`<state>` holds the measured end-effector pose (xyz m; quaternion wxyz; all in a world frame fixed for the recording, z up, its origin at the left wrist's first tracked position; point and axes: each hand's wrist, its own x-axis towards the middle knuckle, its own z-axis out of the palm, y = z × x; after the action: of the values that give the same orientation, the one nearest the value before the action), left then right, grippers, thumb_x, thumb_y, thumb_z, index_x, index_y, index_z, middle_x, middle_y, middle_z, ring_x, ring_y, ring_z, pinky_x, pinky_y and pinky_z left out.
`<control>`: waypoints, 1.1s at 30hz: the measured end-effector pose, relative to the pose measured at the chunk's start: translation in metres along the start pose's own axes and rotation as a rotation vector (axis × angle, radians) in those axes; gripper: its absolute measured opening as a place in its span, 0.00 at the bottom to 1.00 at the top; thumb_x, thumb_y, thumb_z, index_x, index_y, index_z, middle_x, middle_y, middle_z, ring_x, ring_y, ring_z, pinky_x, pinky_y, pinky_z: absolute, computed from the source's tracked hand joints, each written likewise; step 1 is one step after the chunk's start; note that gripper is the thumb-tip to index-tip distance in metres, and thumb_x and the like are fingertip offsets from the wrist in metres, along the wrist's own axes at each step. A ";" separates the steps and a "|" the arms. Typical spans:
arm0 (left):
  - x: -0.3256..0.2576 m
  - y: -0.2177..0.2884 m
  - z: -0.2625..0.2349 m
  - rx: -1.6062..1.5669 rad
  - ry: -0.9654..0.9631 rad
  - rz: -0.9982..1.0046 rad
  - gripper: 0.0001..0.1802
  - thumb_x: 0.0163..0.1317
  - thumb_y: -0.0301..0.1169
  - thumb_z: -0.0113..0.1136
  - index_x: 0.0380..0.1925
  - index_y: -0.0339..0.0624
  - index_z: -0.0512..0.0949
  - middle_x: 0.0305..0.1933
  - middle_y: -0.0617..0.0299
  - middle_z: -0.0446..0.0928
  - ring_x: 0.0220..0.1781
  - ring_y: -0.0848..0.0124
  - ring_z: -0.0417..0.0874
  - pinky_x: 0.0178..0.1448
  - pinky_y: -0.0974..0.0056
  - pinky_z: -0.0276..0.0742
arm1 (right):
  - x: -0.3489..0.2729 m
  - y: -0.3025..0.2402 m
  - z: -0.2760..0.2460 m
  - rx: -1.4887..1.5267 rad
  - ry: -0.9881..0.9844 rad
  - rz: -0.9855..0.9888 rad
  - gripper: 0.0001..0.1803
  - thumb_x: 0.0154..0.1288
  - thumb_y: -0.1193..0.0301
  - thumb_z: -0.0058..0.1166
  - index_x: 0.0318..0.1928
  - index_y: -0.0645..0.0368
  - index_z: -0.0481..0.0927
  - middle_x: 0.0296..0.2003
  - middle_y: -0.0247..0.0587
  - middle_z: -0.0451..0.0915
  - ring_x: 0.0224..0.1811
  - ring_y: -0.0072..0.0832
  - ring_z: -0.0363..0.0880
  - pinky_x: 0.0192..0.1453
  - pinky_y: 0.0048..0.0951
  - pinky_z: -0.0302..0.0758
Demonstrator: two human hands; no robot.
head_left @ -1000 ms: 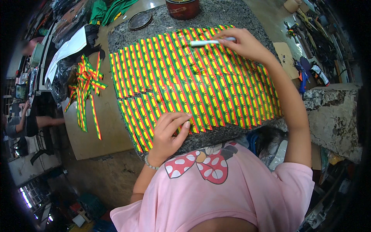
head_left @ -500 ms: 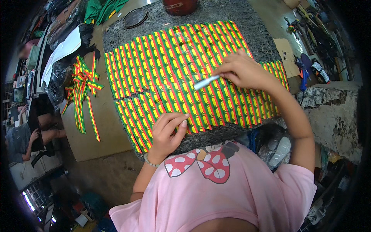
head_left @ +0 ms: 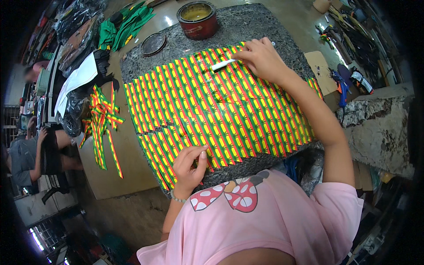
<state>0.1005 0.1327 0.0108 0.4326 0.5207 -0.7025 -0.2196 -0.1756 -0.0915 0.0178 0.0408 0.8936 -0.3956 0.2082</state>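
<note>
Rows of red, yellow and green patterned strips (head_left: 229, 106) lie side by side across a dark grey slab. At the far edge of the strips, my right hand (head_left: 263, 59) is closed on a white pen-like tool (head_left: 222, 65). The tool points left, low over the strips; I cannot tell whether its tip touches them. My left hand (head_left: 189, 168) rests at the near edge of the strips, fingers half bent. A small gap shows between its thumb and forefinger, with nothing seen in it.
A red round can (head_left: 198, 31) with yellowish contents stands at the slab's far side. Left of it lies a dark round lid (head_left: 153, 44). Loose strips (head_left: 100, 119) are heaped on a brown board (head_left: 132, 176). Another person (head_left: 33, 152) sits at far left.
My right hand has moved away from me with the white tool, to the far edge of the strips. My left hand stays at the near edge. The view has shifted, showing more of the can.
</note>
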 end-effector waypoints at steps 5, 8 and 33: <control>-0.001 -0.002 0.001 -0.002 0.000 0.016 0.06 0.59 0.21 0.63 0.37 0.35 0.83 0.33 0.55 0.82 0.32 0.66 0.82 0.33 0.66 0.76 | -0.054 -0.033 -0.024 0.055 -0.188 0.018 0.11 0.63 0.69 0.54 0.44 0.45 0.85 0.32 0.33 0.77 0.43 0.31 0.75 0.50 0.38 0.62; 0.000 -0.002 0.002 -0.013 0.000 0.027 0.06 0.58 0.21 0.63 0.37 0.35 0.83 0.32 0.55 0.82 0.31 0.66 0.81 0.33 0.65 0.75 | -0.074 -0.045 -0.039 0.227 -0.258 -0.005 0.11 0.64 0.69 0.54 0.45 0.48 0.85 0.29 0.35 0.78 0.38 0.34 0.77 0.46 0.38 0.67; 0.119 -0.018 0.040 0.602 -0.372 0.467 0.21 0.62 0.54 0.58 0.49 0.59 0.81 0.60 0.57 0.68 0.63 0.55 0.64 0.67 0.51 0.58 | -0.089 -0.047 -0.040 0.928 -0.143 0.853 0.18 0.71 0.59 0.53 0.47 0.63 0.78 0.29 0.26 0.75 0.31 0.12 0.68 0.35 0.20 0.67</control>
<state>0.0668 0.0111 0.0213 0.1655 0.4022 -0.9004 0.0089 -0.2087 0.0115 0.0220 -0.4641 0.5936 -0.5872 0.2957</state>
